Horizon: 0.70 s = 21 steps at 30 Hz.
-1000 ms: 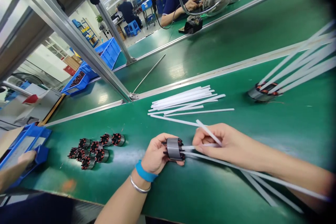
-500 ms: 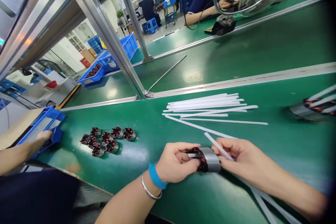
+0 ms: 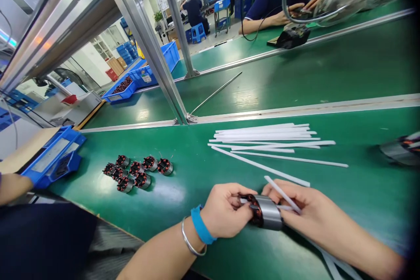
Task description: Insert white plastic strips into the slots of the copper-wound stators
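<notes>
My left hand, with a blue band and a silver bangle at the wrist, grips a motor stator by its copper-wound end. The stator lies on its side in the fingers, its grey metal ring facing right. Against its right end, my right hand pinches a thin white strip that slants up to the left. Another white piece runs between the right fingers and the stator. More white strips extend below the right forearm. A pile of white strips lies just beyond my hands.
Several stators stand grouped on the green table at left. Beyond them are a blue bin and a co-worker's arm. At the right edge lies another stator. A metal post rises from the rail.
The co-worker's hand has drawn back left out of the blue bin. My view has shifted slightly. A white piece now shows between my right fingers and the stator.
</notes>
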Tool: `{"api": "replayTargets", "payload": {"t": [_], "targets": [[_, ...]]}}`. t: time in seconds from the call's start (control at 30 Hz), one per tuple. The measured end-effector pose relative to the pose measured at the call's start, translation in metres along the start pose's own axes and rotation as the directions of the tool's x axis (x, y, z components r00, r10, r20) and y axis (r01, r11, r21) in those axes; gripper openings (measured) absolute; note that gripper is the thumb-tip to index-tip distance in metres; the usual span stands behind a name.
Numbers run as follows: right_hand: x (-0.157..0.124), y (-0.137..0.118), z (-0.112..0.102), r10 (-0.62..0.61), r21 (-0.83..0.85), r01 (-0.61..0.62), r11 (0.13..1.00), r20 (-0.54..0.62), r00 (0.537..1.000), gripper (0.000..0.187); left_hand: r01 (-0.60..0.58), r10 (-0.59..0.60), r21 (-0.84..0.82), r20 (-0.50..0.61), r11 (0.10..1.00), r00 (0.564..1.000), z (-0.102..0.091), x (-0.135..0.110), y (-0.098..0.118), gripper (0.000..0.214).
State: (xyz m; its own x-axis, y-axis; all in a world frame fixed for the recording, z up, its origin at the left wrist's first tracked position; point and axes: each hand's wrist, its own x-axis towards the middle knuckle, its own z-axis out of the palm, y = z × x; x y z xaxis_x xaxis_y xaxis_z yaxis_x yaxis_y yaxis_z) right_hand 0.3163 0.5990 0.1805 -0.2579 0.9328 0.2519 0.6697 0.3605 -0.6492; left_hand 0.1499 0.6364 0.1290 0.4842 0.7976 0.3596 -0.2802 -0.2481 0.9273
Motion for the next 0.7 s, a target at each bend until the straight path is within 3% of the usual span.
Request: {"api": "replayTargets", "payload": {"t": [0.2,0.4,0.6,0.67,0.7], "targets": [[-0.004,-0.003,-0.006,-0.032,0.009,0.031,0.999,0.078,0.996,0.028,-0.102,0.102,0.11,0.006,0.989,0.995,-0.001,-0.002,-0.001,0.033],[-0.002,-0.002,-0.011,-0.01,0.099,0.001,0.995,0.088,0.996,0.049,0.049,-0.038,-0.216,0.056,0.975,0.998,-0.004,0.003,0.007,0.032],[0.0,0.002,-0.016,-0.044,0.257,-0.021,0.966,0.246,0.968,0.041,0.135,-0.104,-0.385,0.102,0.913,0.989,-0.006,0.007,0.01,0.029],[0.0,0.0,-0.022,-0.019,0.172,-0.004,0.985,0.131,0.991,0.049,0.18,-0.152,-0.41,0.099,0.894,0.983,-0.005,0.008,0.01,0.032],[-0.001,-0.002,-0.027,-0.047,0.088,0.047,0.995,-0.004,0.999,0.051,0.196,-0.173,-0.416,0.093,0.888,0.981,-0.005,0.008,0.01,0.033]]}}
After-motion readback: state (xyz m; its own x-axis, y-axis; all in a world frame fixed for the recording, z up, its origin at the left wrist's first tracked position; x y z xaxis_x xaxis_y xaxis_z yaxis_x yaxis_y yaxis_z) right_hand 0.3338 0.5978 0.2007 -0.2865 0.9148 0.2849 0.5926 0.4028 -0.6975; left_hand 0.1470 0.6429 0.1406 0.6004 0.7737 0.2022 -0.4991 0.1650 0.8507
